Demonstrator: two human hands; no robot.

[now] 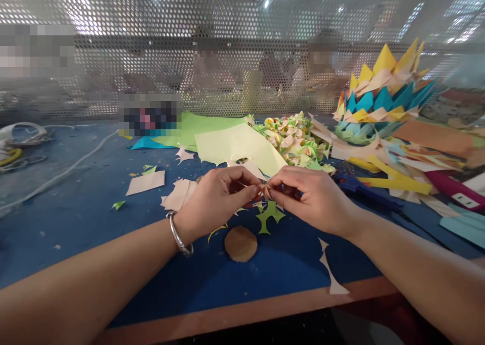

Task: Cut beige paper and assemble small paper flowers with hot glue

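Observation:
Between both hands is a small pleated piece of peach paper (264,190), like a tiny flower. My left hand (223,193) pinches its left side between thumb and fingers. On the opposite side my right hand (310,196) pinches it too. Green paper scraps (270,216) lie just below the fingertips. A round brown disc (241,244) rests on the blue table nearer to me. Left of my left hand are pale pink paper offcuts (178,194). Behind the hands lies a cut sheet of pale yellow paper (235,142).
A heap of small paper flowers (293,138) sits behind my right hand. A blue glue gun (366,191) lies to its right, beside yellow paper strips (394,178). A tiered paper ornament (382,100) stands at back right. Perforated metal mesh (242,52) closes off the far side.

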